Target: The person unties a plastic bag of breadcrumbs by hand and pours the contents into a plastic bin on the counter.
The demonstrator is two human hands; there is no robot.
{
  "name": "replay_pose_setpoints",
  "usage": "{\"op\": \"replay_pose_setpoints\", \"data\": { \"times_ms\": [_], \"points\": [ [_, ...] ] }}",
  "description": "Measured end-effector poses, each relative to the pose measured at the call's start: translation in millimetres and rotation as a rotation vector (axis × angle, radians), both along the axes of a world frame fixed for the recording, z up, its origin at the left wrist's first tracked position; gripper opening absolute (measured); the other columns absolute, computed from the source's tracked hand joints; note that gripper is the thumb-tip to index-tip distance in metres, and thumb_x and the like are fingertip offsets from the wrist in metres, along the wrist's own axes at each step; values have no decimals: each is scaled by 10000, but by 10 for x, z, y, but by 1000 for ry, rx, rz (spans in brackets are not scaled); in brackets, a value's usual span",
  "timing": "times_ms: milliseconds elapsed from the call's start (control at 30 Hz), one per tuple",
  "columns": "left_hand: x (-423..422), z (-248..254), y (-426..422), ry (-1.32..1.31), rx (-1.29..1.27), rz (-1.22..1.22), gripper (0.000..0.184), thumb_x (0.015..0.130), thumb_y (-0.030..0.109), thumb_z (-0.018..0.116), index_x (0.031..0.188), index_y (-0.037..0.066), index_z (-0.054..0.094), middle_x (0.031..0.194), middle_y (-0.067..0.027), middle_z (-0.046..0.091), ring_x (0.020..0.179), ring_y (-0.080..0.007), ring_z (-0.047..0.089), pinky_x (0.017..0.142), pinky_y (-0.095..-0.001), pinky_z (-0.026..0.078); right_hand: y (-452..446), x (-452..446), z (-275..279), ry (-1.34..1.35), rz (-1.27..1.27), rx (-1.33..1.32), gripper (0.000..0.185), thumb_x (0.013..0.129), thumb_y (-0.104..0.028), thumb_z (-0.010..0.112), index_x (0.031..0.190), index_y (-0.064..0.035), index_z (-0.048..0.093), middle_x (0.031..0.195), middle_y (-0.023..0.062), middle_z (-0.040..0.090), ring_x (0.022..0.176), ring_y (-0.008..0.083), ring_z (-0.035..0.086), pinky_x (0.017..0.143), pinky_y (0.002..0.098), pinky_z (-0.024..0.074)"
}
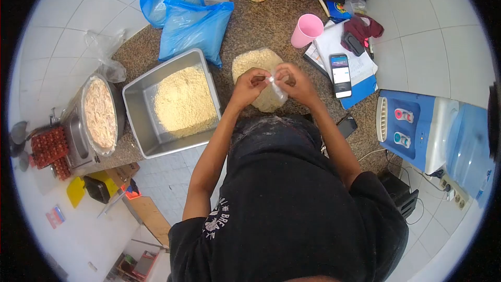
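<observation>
A clear plastic bag (259,58) filled with pale yellow crumbs or flour lies on the speckled counter in front of me. Its gathered neck is pinched between my two hands. My left hand (249,86) closes on the left side of the twisted plastic, fingertips together. On the other side, my right hand (295,83) grips the same neck with bent fingers. The two sets of fingertips nearly meet. To the left stands a grey tub (136,105) with a heap of similar pale yellow crumbs (185,102).
Blue plastic bags (195,28) sit at the back left. A large bowl (119,105) of pale mixture is far left. Right of my hands are a pink cup (307,30), papers and a phone (341,75). A water dispenser (412,130) stands at the right.
</observation>
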State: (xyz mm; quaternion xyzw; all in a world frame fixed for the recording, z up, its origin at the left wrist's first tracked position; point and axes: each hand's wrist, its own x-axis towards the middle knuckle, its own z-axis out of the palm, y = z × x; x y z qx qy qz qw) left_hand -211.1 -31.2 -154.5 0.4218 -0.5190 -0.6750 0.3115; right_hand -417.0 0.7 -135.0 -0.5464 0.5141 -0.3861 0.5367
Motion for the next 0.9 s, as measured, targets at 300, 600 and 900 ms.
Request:
{"op": "replay_pose_setpoints", "data": {
  "times_ms": [300, 600, 900],
  "points": [
    [-10, -52, 36, 13, 22, 33, 181, 863, -14, 697, 1040, 6, 661, 1041, -76, 688, 985, -159, 663, 888, -293, 524, -143, 53, -32, 16, 190, -68, 443, 824, -60, 696, 1237, -93, 541, 1038, 79, 623, 993, 182, 621, 888, 367, 547],
    [-23, 103, 1, -337, -154, -65, 229, 798, 30, 753, 1009, -7, 674, 913, -86, 711, 886, -137, 677, 778, -284, 553, -123, 94, -133, 76, 164, -202, 340, 772, -8, 675, 1099, -51, 592, 969, 65, 656, 909, 156, 650, 884, 337, 547],
    [45, 171, -144, -428, -464, -299, 221, 742, 118, 760, 903, 5, 659, 795, -171, 648, 691, -257, 637, 633, -375, 488, -52, 163, -177, 153, 179, -421, 308, 739, 13, 703, 1013, -45, 575, 910, 97, 616, 824, 216, 637, 761, 323, 528]
  ]
}}
